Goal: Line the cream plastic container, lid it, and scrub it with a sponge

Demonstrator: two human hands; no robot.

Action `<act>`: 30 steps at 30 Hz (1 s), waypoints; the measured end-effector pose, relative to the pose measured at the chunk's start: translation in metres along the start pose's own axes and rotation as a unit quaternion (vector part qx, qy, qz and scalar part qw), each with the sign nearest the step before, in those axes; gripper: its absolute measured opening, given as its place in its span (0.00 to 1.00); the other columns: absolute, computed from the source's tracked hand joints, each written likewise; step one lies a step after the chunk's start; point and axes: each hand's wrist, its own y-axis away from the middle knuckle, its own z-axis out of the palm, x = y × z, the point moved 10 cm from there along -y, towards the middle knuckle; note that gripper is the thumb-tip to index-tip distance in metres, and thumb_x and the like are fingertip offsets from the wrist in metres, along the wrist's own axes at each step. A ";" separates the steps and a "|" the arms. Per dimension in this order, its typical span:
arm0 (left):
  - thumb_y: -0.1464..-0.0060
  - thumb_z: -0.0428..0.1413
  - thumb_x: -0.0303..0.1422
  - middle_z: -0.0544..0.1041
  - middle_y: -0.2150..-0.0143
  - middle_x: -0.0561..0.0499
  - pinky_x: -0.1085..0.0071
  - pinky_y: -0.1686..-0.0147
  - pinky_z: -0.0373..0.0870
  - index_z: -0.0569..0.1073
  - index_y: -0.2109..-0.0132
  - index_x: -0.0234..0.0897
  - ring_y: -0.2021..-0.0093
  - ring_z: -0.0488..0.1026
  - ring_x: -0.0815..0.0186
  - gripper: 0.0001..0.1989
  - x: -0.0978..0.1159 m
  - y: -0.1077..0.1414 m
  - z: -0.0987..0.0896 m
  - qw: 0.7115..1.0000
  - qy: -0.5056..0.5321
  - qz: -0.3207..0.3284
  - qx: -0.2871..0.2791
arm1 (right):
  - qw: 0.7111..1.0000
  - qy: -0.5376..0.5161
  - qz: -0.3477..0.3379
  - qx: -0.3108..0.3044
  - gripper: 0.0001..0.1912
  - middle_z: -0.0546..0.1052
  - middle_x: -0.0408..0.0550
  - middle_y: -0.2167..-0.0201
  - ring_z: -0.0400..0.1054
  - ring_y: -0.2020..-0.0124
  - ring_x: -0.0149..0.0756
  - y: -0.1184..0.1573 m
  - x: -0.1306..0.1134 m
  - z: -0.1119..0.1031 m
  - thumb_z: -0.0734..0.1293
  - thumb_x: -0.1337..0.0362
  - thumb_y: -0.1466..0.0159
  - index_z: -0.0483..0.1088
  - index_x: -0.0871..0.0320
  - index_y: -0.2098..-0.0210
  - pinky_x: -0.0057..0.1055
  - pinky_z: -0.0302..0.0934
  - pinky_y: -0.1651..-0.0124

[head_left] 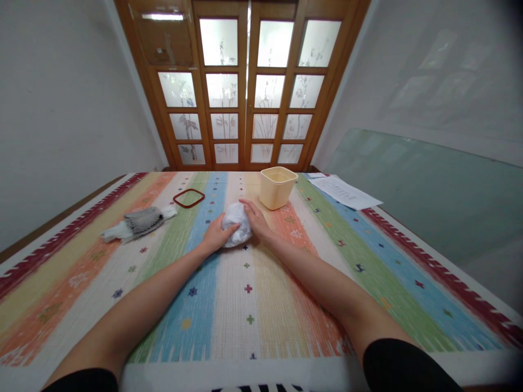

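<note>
Between my two hands is a crumpled white plastic bag (237, 223), bunched into a rounded bundle above the middle of the table. My left hand (219, 233) grips its left side, thumb across the front. Against the upper right side presses my right hand (254, 216), fingers curved over the bundle. Just beyond my right hand stands a pale yellow square bin (278, 190), upright with its mouth facing up. A dark red rounded-square ring (188, 206) lies flat to the left, past my left hand.
Farther left, a grey knitted cloth (143, 221) lies on top of some white material (118, 233). Printed paper sheets (343, 193) rest at the back right. A striped, patterned cloth (232, 305) covers the table. Beyond the far edge are wooden glazed doors (248, 81).
</note>
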 end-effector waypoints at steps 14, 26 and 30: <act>0.37 0.56 0.52 0.80 0.53 0.43 0.61 0.51 0.70 0.75 0.47 0.37 0.55 0.77 0.55 0.24 0.007 0.004 0.001 0.998 -0.043 0.041 0.000 | 0.998 0.068 -0.004 -0.001 0.18 0.79 0.48 0.49 0.72 0.46 0.44 0.010 0.000 0.007 0.63 0.50 0.31 0.73 0.52 0.48 0.40 0.64 0.40; 0.37 0.56 0.52 0.80 0.54 0.43 0.60 0.52 0.72 0.75 0.49 0.37 0.56 0.77 0.55 0.23 0.004 0.004 0.002 0.998 -0.053 0.036 -0.004 | 0.997 0.072 0.007 -0.006 0.18 0.79 0.48 0.50 0.72 0.47 0.44 0.010 0.002 0.008 0.63 0.50 0.32 0.73 0.52 0.48 0.40 0.64 0.40; 0.37 0.56 0.51 0.81 0.52 0.43 0.59 0.49 0.72 0.75 0.47 0.36 0.53 0.77 0.54 0.23 0.005 0.004 0.003 0.998 -0.045 0.036 -0.009 | 0.998 0.069 0.011 -0.008 0.18 0.79 0.47 0.50 0.72 0.47 0.43 0.010 0.005 0.009 0.62 0.51 0.32 0.73 0.52 0.48 0.40 0.64 0.40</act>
